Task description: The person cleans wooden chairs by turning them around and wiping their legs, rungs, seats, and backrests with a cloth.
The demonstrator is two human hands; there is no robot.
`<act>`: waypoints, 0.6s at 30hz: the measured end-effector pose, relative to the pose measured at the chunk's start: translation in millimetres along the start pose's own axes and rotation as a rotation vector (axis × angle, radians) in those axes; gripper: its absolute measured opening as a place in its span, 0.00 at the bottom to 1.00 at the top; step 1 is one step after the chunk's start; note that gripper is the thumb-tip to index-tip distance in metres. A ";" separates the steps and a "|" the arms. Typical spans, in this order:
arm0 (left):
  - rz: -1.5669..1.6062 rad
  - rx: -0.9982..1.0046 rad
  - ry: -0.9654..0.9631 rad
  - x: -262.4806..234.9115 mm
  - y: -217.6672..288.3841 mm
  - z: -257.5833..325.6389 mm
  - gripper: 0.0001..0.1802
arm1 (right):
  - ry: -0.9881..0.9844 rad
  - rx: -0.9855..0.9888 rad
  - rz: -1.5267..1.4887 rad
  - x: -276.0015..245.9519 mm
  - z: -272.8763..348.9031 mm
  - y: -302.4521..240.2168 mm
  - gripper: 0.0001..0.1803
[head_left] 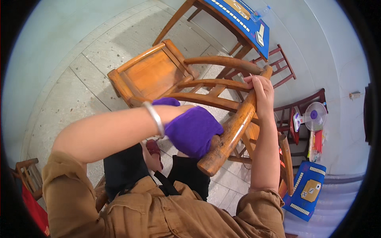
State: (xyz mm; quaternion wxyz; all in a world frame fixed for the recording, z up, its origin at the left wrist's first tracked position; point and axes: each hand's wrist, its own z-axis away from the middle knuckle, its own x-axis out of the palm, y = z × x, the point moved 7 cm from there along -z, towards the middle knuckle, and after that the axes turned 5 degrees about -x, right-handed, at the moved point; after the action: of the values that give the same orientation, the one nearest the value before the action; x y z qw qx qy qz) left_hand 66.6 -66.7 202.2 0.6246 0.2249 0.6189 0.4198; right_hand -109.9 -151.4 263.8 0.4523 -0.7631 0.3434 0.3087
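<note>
Item: wooden armchair (158, 73), orange-brown, tipped toward me so its seat faces away and its back rails run across my view.

Top rail (234, 127): a thick rounded bar, long axis running from lower left, near my lap, up to the right toward the blue-topped table (242, 18). Its cut end points at my lap.

My right hand (260, 89): at the upper end of the top rail, fingers together and curled over the bar, clamped on it. This hand steadies the chair.

My left hand (190, 129): covered by a purple cloth (194, 133), pressed against the left flank of the same rail, down by its lower end. The fingers are hidden under the cloth; I cannot tell whether they are spread or bunched, only that they hold the cloth to the wood. A silver bangle (155, 118) sits on that wrist.

Governing relation: the rail lies just to the right of my left fingers and touching the cloth, with its bare length stretching up and away toward my right hand. My left hand is nearer the lower end, my right the upper; the stretch between them is uncovered wood.

Surroundings: pale tiled floor (79, 63); dark red chairs (289, 71) beyond; a small fan (315, 116) at the right wall.
</note>
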 end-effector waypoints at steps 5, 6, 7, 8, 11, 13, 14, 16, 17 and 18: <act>-0.289 0.056 0.820 -9.9 6.1 19.7 0.14 | 0.067 -0.045 -0.029 -0.8 0.4 -5.1 0.19; -0.262 0.109 0.940 -9.6 9.3 26.4 0.12 | 0.071 -0.050 -0.035 -0.3 -0.2 -4.4 0.19; -0.273 0.103 0.949 -7.2 5.3 30.5 0.12 | 0.059 -0.066 -0.030 0.9 -2.0 -4.6 0.20; -0.342 0.069 1.022 -5.9 -1.3 37.4 0.13 | 0.047 -0.077 -0.021 1.7 -2.5 -3.5 0.20; -0.390 -0.130 1.012 0.0 -59.4 56.7 0.19 | 0.048 -0.064 -0.039 1.6 -4.4 -5.1 0.20; -0.220 -0.099 1.113 12.7 -128.5 84.6 0.23 | 0.062 -0.086 -0.055 4.7 -9.2 -8.9 0.20; -0.173 -0.158 1.176 17.7 -146.6 96.3 0.24 | 0.065 -0.079 -0.054 5.8 -11.0 -8.5 0.20; -0.105 -0.197 1.180 18.4 -159.7 113.0 0.33 | 0.071 -0.074 -0.059 7.2 -12.6 -8.4 0.20; -0.108 -0.197 1.179 16.8 -155.6 114.8 0.33 | 0.075 -0.057 -0.067 7.6 -12.8 -5.4 0.20; -0.162 -0.111 1.179 17.5 -143.3 115.9 0.33 | 0.079 -0.040 -0.076 7.9 -12.8 -2.8 0.21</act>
State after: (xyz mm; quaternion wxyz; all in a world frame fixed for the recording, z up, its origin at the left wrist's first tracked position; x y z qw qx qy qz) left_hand 211.3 -103.3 92.7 0.2165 -0.1270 0.8535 0.4566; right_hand -101.0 -163.9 264.1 0.4343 -0.7961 0.3254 0.2677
